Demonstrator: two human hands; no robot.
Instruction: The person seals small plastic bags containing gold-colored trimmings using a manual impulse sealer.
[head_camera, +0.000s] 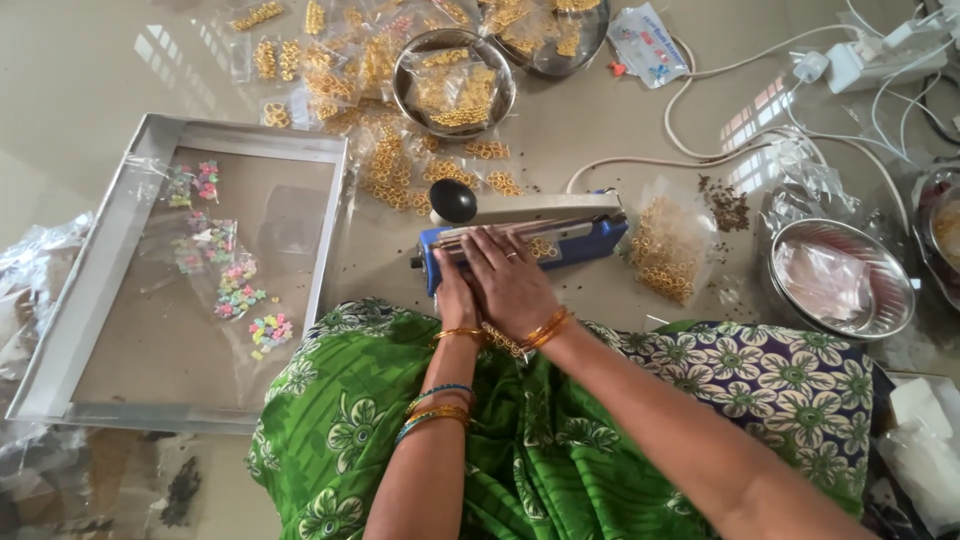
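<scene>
A blue heat sealer (590, 240) with a white arm and a black knob (452, 201) lies on the floor in front of my lap. My right hand (512, 280) rests flat on its near end, fingers spread over a small clear packet of yellow rings (543, 247) lying across the sealer. My left hand (455, 297) lies beside and partly under my right hand, its fingers mostly hidden. Both wrists wear gold bangles.
A large metal tray (100, 290) at the left holds several packets of coloured bits. Sealed packets of yellow rings (390, 170) and a steel bowl (455, 40) lie beyond the sealer. An open bag of rings (665, 245), another steel bowl (880, 310) and white cables (700, 90) are at the right.
</scene>
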